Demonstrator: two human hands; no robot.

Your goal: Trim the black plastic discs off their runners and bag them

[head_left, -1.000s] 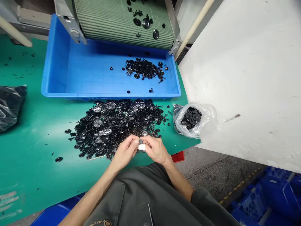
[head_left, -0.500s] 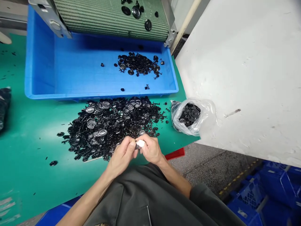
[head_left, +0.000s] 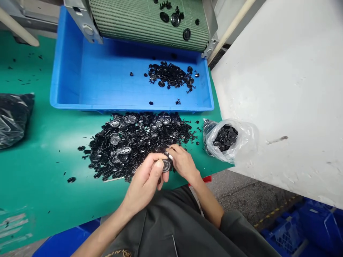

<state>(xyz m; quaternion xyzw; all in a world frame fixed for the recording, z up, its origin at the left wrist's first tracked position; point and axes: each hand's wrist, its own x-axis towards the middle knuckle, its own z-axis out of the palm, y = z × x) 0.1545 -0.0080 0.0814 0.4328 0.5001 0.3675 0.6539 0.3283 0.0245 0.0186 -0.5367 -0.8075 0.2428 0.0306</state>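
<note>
Okay, on the green tabletop (head_left: 40, 107), beside the heap of black plastic discs (head_left: 120, 146), my left hand (head_left: 144, 182) and right hand (head_left: 182, 162) are together, pinching a disc (head_left: 166, 165) at the heap's near edge; it calls for a steady grip.

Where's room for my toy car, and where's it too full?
Bare green mat lies between the black plastic bag and the heap of black plastic parts. The blue tray is bare left of its small heap. It's crowded around the left hand, right hand and round black part.
</note>
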